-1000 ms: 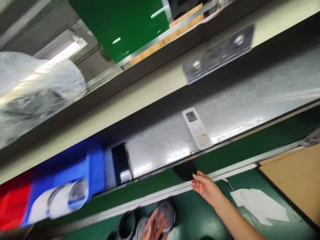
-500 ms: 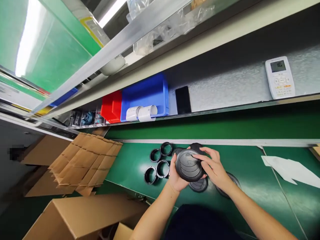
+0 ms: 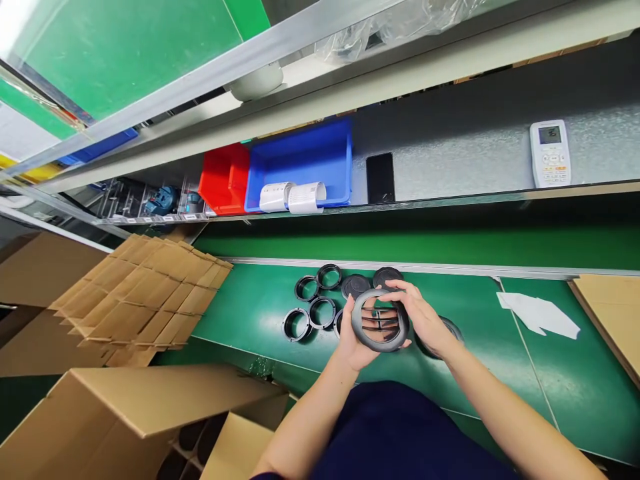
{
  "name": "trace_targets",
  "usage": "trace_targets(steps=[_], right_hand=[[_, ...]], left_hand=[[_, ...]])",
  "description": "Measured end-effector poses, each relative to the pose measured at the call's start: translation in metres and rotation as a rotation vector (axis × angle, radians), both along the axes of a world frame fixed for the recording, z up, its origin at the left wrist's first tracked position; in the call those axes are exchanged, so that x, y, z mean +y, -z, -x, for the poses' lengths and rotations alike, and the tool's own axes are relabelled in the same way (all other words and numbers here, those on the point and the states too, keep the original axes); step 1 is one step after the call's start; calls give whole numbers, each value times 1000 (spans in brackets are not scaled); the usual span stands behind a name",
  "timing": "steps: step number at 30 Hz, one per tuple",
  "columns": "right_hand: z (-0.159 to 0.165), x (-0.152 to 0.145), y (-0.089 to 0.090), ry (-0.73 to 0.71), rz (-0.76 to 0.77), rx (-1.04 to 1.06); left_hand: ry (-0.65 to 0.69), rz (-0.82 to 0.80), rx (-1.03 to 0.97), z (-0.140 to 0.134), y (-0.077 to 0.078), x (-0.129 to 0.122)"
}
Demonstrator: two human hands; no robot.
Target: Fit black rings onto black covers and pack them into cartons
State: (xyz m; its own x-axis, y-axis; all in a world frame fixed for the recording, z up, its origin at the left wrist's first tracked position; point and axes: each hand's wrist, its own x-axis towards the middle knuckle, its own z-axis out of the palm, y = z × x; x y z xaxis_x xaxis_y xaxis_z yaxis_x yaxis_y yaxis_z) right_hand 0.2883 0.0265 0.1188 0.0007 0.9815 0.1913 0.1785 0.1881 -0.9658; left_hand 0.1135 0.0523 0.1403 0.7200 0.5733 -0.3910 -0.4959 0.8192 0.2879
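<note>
My left hand [image 3: 354, 348] is closed around the lower left of a black round air vent [image 3: 384, 346], holding it above the green bench. The vent's slats stand edge-on, and fingers show through the gaps. At its upper right, my right hand [image 3: 425, 321] grips the rim, its fingertips reaching over the opening. To the left on the bench lie several black rings [image 3: 297, 325], one partly hidden by my left hand. Behind the vent are a round black piece [image 3: 355, 285] and another [image 3: 388, 276]. Another round black part [image 3: 451, 328] is partly hidden under my right forearm.
Folded cardboard dividers [image 3: 150, 287] lie left of the bench, above an open carton [image 3: 165, 400]. A shelf holds a red bin [image 3: 225, 179], a blue bin [image 3: 300, 157], a phone [image 3: 381, 178] and a remote control [image 3: 551, 155]. White paper [image 3: 540, 313] lies to the right.
The vent's slats have turned from lying flat and closed to standing edge-on with gaps between. Both hands stay on the vent. The view has shifted a little.
</note>
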Motion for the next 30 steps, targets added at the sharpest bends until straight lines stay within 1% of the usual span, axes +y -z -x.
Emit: trace_targets(steps=[3,6,8,9,10,12,14,16,18,20,22,23,25,27,28,30], right_hand=[[0,-7,3,17,22,-12],[5,-11,11,12,17,-67],[12,-15,18,15,-14,-150],[17,-17,23,0,-56,-221],[22,-20,29,-38,-113,-309],[34,-28,43,-171,-227,-489],[46,-36,60,-312,-260,-597],[60,-43,77,-396,-172,-613],[74,-47,92,-450,-28,-571],[91,-43,105,-493,94,-514],[109,-31,116,-469,145,-511],[118,-22,121,-417,147,-543],[135,1,132,-254,130,-654],[149,24,145,-116,102,-781],[155,34,153,-82,91,-840],[163,47,168,-78,77,-938]], left_hand=[[-14,28,-11,4,2,-2],[-34,56,-3,9,8,-3],[-50,69,14,14,15,-3],[-82,74,28,16,18,-3],[-115,88,48,20,23,-4],[-158,149,115,29,35,-9],[-154,221,181,40,51,-19],[-115,270,229,51,68,-31],[-111,286,258,60,84,-42],[-106,307,281,71,98,-48],[-88,343,327,84,107,-48],[-86,359,383,93,111,-46],[-126,369,550,113,117,-42],[-204,350,682,133,122,-38],[-236,343,703,143,123,-38],[-272,349,674,160,126,-37]])
